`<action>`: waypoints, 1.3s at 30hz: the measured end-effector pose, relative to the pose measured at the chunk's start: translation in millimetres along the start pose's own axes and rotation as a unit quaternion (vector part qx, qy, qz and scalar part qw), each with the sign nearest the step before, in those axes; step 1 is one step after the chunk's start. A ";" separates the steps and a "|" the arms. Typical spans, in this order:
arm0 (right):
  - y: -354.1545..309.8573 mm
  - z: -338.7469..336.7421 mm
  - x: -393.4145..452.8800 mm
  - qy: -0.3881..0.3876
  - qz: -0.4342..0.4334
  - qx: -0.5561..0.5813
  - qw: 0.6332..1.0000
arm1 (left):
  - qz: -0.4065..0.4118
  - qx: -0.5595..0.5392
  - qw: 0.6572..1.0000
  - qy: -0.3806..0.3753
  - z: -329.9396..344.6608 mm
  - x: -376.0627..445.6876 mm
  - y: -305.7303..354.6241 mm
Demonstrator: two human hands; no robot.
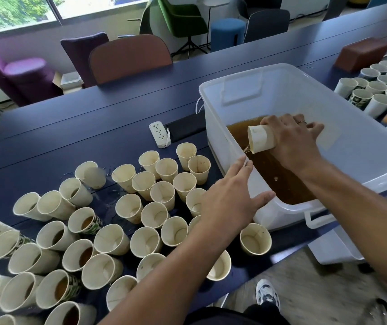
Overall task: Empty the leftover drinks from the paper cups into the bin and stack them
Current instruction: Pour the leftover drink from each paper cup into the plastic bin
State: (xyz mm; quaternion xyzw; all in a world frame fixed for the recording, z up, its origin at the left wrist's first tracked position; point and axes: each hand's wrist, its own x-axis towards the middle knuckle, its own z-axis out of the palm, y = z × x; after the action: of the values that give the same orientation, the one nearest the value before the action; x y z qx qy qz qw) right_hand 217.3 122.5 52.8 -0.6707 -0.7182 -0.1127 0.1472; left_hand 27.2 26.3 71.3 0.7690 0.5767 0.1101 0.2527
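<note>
The cup is inside the bin, tipped with its mouth down toward the near-left wall, and a thin stream runs from its lip into the brown liquid below. The right hand is wrapped around its base from above. I think it is held low in the bin so that the drink does not splash out.

The left hand is at the bin's near-left edge. Its fingers are spread and flat, the thumb lies against the wall, and it grasps nothing. Probably it steadies the bin, or it waits to take the next cup.

Left of the bin many cups stand close together on the table. Those nearest the bin look empty, while several farther from it have brown drink inside, so much work remains. No stack is visible. There are wet spots on the table among them.

Right of the bin stands another group of cups. Their contents I cannot tell. A power strip lies just left of the bin, so spilling there would be a risk.
</note>
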 end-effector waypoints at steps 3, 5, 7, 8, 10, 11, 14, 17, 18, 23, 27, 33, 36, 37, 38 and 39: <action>-0.6 -1.3 -0.4 0.005 -0.001 -0.011 1.000 | 0.001 -0.005 1.000 -0.001 0.1 0.0 -0.6; -1.7 -2.3 -0.9 0.001 0.000 -0.018 1.000 | 0.001 -0.005 1.000 -0.001 0.2 0.2 -0.6; -2.6 -3.8 -1.4 -0.009 -0.003 -0.026 1.000 | 0.002 -0.002 1.000 -0.001 0.3 0.5 -0.8; -2.8 -4.3 -1.6 -0.012 -0.005 -0.029 0.999 | 0.002 -0.001 1.000 0.000 0.5 0.5 -0.8; -3.1 -4.5 -2.0 -0.009 -0.003 -0.033 0.999 | 0.003 -0.001 1.000 0.000 0.6 0.5 -0.7; -3.0 -4.4 -2.0 -0.005 -0.001 -0.033 0.999 | 0.002 -0.001 1.000 0.000 1.1 0.8 -0.9; -3.6 -5.3 -1.4 -0.010 0.001 -0.032 0.999 | 0.002 0.002 1.000 0.005 2.1 1.5 -1.9; -3.6 -5.7 -1.3 -0.005 0.006 -0.030 1.000 | 0.001 0.004 1.000 0.004 2.3 1.9 -1.8; -3.8 -5.9 -1.3 -0.003 0.005 -0.028 1.000 | 0.001 0.005 1.000 0.003 2.3 1.8 -1.3; -3.0 -7.0 -1.8 -0.007 0.007 -0.031 0.999 | 0.006 0.002 1.000 0.005 2.5 1.6 -1.7; -3.4 -6.9 -1.9 -0.052 0.011 -0.049 0.997 | 0.007 0.005 1.000 0.003 2.0 0.8 -0.8; 1.4 -8.8 -0.2 -0.041 0.085 0.000 0.996 | 0.013 -0.009 1.000 0.009 -0.2 -1.1 -1.7; 3.1 -15.4 1.2 -0.026 0.114 0.051 0.992 | 0.033 0.000 0.999 0.014 -0.1 -1.7 -5.7; 2.3 -19.2 2.4 -0.020 0.123 0.065 0.990 | 0.043 -0.002 0.999 0.013 -0.8 -1.0 -8.3; 0.0 -24.3 4.0 -0.016 0.132 0.077 0.988 | 0.052 -0.010 0.999 0.008 -2.5 0.1 -11.5; -3.4 -30.7 5.6 -0.017 0.142 0.090 0.986 | 0.059 -0.023 0.998 -0.002 -5.2 1.6 -15.7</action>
State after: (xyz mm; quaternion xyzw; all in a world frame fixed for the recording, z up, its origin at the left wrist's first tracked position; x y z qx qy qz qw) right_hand 215.5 116.4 83.6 -0.7517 -0.6253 -0.0137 0.2093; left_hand 12.3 32.3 67.5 0.7962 0.5269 0.1364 0.2644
